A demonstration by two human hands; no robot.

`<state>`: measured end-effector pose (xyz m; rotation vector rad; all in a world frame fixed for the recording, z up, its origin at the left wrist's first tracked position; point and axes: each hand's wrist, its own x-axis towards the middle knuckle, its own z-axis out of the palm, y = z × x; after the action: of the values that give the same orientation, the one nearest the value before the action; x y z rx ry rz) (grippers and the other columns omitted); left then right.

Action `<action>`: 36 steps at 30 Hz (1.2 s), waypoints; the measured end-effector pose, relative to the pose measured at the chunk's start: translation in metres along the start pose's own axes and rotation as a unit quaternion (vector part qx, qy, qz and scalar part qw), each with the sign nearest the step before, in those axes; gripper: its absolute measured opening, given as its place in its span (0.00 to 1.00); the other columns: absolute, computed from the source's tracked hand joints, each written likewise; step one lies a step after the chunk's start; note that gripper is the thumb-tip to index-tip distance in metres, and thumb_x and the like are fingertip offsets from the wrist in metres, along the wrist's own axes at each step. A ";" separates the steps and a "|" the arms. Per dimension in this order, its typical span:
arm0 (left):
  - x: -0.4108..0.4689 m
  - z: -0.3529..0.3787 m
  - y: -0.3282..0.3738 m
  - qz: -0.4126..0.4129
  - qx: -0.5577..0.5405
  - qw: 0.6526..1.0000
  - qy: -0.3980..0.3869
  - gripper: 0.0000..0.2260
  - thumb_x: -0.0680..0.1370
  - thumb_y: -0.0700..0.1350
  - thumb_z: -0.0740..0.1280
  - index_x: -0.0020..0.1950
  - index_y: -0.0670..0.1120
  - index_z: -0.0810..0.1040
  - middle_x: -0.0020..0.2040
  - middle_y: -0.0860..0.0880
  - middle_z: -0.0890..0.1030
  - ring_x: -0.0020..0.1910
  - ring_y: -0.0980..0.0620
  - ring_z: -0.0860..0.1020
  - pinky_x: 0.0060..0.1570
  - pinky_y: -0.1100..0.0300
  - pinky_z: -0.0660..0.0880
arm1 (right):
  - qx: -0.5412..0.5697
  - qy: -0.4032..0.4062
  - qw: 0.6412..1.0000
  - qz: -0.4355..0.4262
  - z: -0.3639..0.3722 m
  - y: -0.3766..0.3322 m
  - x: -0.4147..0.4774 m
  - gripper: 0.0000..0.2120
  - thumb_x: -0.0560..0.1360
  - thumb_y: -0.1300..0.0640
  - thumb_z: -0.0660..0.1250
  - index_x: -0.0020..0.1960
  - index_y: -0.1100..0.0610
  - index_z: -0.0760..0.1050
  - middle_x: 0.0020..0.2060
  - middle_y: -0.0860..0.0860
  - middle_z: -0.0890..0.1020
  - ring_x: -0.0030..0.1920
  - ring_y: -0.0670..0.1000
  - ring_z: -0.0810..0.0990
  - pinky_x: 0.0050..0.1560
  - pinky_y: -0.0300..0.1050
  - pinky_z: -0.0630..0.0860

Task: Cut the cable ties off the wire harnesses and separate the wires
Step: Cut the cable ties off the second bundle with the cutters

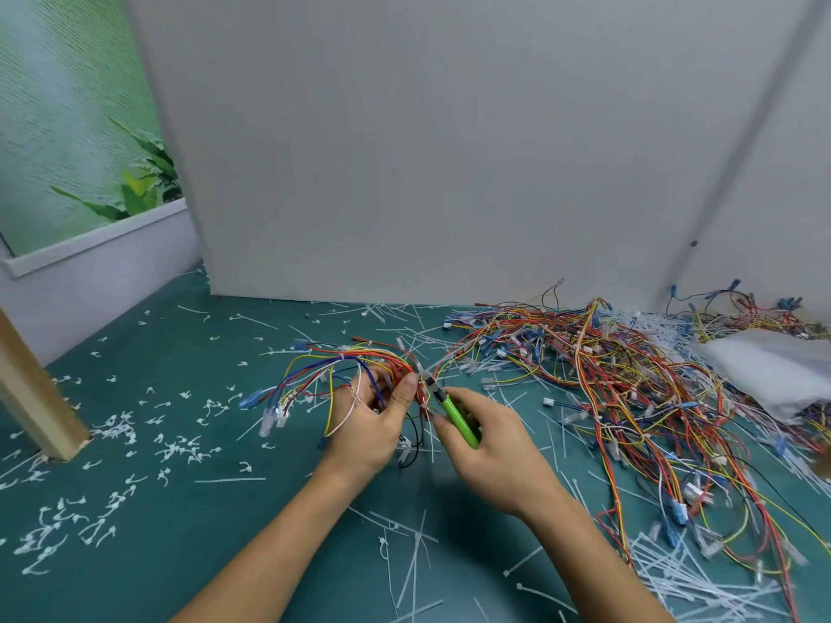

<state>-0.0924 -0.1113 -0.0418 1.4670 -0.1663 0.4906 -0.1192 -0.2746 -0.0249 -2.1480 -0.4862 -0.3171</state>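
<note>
My left hand (371,427) grips a wire harness (335,370) of red, yellow, blue and white wires, with the thumb pressed on the bundle near its top. My right hand (488,449) holds green-handled cutters (454,413). Their dark jaws touch the bundle right beside my left thumb, at a pale cable tie (421,369). Loose wire ends with white and blue connectors fan out to the left of my left hand.
A large tangle of harnesses (629,388) covers the right side of the green mat (189,510). Cut tie scraps (112,442) litter the left, long ties (413,559) lie near me. A plastic bag (773,370) sits far right, a wooden post (31,393) at left, a grey panel (404,150) behind.
</note>
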 end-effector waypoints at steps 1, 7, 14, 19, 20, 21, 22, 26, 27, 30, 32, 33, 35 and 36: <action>0.000 0.000 0.001 0.004 0.003 1.000 -0.002 0.09 0.74 0.47 0.71 0.50 0.43 0.82 0.46 0.52 0.87 0.47 0.54 0.85 0.49 0.65 0.78 | -0.009 0.000 1.000 -0.004 0.000 0.000 0.000 0.06 0.80 0.53 0.67 0.50 0.56 0.77 0.36 0.50 0.78 0.37 0.51 0.74 0.42 0.47 0.73; -0.002 0.001 0.001 0.022 0.033 0.999 0.003 0.04 0.75 0.46 0.71 0.47 0.47 0.81 0.43 0.56 0.86 0.43 0.59 0.84 0.45 0.69 0.76 | -0.071 -0.009 0.997 -0.005 0.002 0.002 -0.001 0.10 0.80 0.49 0.65 0.60 0.49 0.75 0.46 0.46 0.78 0.46 0.48 0.75 0.51 0.46 0.74; -0.004 0.003 0.004 0.038 0.054 0.998 0.019 0.02 0.77 0.42 0.71 0.48 0.45 0.81 0.43 0.58 0.86 0.43 0.61 0.83 0.46 0.69 0.75 | -0.100 -0.038 0.994 0.000 0.002 0.003 -0.002 0.16 0.80 0.50 0.64 0.67 0.51 0.72 0.55 0.48 0.78 0.55 0.50 0.76 0.59 0.48 0.74; -0.004 0.002 0.007 0.035 0.047 0.998 0.017 0.03 0.77 0.41 0.71 0.49 0.43 0.81 0.45 0.57 0.86 0.45 0.60 0.83 0.48 0.69 0.75 | -0.067 -0.022 0.998 0.000 0.000 0.003 0.000 0.12 0.80 0.52 0.66 0.63 0.51 0.75 0.50 0.48 0.79 0.48 0.46 0.75 0.53 0.43 0.73; -0.004 0.002 0.008 0.037 0.047 0.998 0.013 0.02 0.77 0.41 0.71 0.49 0.45 0.81 0.44 0.58 0.86 0.45 0.61 0.83 0.47 0.70 0.75 | -0.061 -0.019 0.998 0.000 -0.001 0.003 0.000 0.11 0.80 0.52 0.66 0.62 0.51 0.75 0.49 0.47 0.79 0.46 0.45 0.74 0.51 0.42 0.72; -0.005 0.003 0.010 0.041 0.046 0.998 0.010 0.02 0.77 0.41 0.71 0.48 0.46 0.81 0.44 0.59 0.86 0.44 0.61 0.83 0.47 0.71 0.75 | -0.055 -0.017 0.998 0.000 0.000 0.002 0.000 0.10 0.80 0.51 0.66 0.61 0.50 0.76 0.47 0.46 0.79 0.45 0.45 0.74 0.49 0.40 0.72; -0.005 0.003 0.010 0.045 0.046 0.998 0.009 0.03 0.77 0.41 0.71 0.48 0.48 0.81 0.44 0.59 0.86 0.44 0.62 0.83 0.47 0.71 0.75 | -0.048 -0.013 0.999 0.001 0.000 0.002 0.000 0.09 0.80 0.51 0.66 0.60 0.50 0.76 0.45 0.44 0.79 0.44 0.44 0.74 0.47 0.39 0.71; -0.004 0.003 0.009 0.045 0.035 0.998 0.011 0.02 0.77 0.40 0.71 0.48 0.45 0.81 0.44 0.56 0.86 0.45 0.58 0.84 0.48 0.68 0.76 | -0.014 -0.007 1.000 0.009 0.004 0.001 0.000 0.04 0.81 0.51 0.66 0.53 0.50 0.77 0.34 0.40 0.76 0.36 0.46 0.74 0.37 0.34 0.67; -0.004 0.003 0.010 0.045 0.034 0.998 0.011 0.02 0.77 0.40 0.71 0.48 0.45 0.81 0.44 0.55 0.86 0.45 0.58 0.84 0.47 0.68 0.76 | -0.005 -0.011 1.000 0.009 0.004 0.001 -0.001 0.03 0.81 0.52 0.65 0.51 0.51 0.76 0.34 0.41 0.76 0.34 0.46 0.72 0.35 0.35 0.66; -0.005 0.003 0.010 0.050 0.036 0.998 0.007 0.02 0.77 0.39 0.71 0.47 0.46 0.81 0.42 0.57 0.86 0.42 0.61 0.83 0.44 0.70 0.76 | 0.018 -0.031 0.999 0.014 0.004 0.000 -0.002 0.06 0.83 0.51 0.64 0.48 0.50 0.74 0.31 0.43 0.75 0.31 0.47 0.69 0.33 0.39 0.66; -0.005 0.003 0.011 0.044 0.031 0.999 0.006 0.03 0.77 0.38 0.71 0.47 0.46 0.80 0.42 0.58 0.86 0.42 0.62 0.83 0.44 0.71 0.75 | 0.031 -0.042 0.998 0.017 0.002 -0.001 -0.002 0.07 0.83 0.50 0.63 0.47 0.51 0.74 0.31 0.44 0.74 0.31 0.46 0.67 0.34 0.40 0.66; -0.005 0.003 0.011 0.040 0.031 0.999 0.004 0.03 0.77 0.39 0.71 0.47 0.47 0.80 0.42 0.58 0.86 0.42 0.62 0.83 0.44 0.71 0.75 | 0.040 -0.047 0.998 0.018 0.001 -0.001 -0.001 0.08 0.83 0.51 0.63 0.47 0.52 0.74 0.30 0.44 0.73 0.32 0.46 0.67 0.34 0.41 0.66; -0.005 0.003 0.011 0.036 0.038 0.999 0.003 0.02 0.77 0.41 0.71 0.47 0.48 0.81 0.42 0.58 0.86 0.42 0.61 0.83 0.45 0.70 0.75 | 0.065 -0.056 0.996 0.026 0.000 -0.001 -0.001 0.08 0.83 0.52 0.63 0.47 0.54 0.74 0.30 0.46 0.72 0.32 0.47 0.67 0.36 0.46 0.67; -0.004 0.003 0.011 0.035 0.038 0.999 0.001 0.01 0.77 0.42 0.71 0.47 0.48 0.81 0.42 0.58 0.86 0.42 0.61 0.83 0.45 0.69 0.75 | 0.083 -0.062 0.994 0.034 0.000 -0.001 -0.001 0.08 0.83 0.52 0.63 0.48 0.55 0.74 0.30 0.47 0.71 0.32 0.49 0.67 0.36 0.48 0.67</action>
<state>-0.1002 -0.1151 -0.0335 1.5396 -0.1996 0.5594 -0.1201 -0.2745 -0.0244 -2.0250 -0.4913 -0.1016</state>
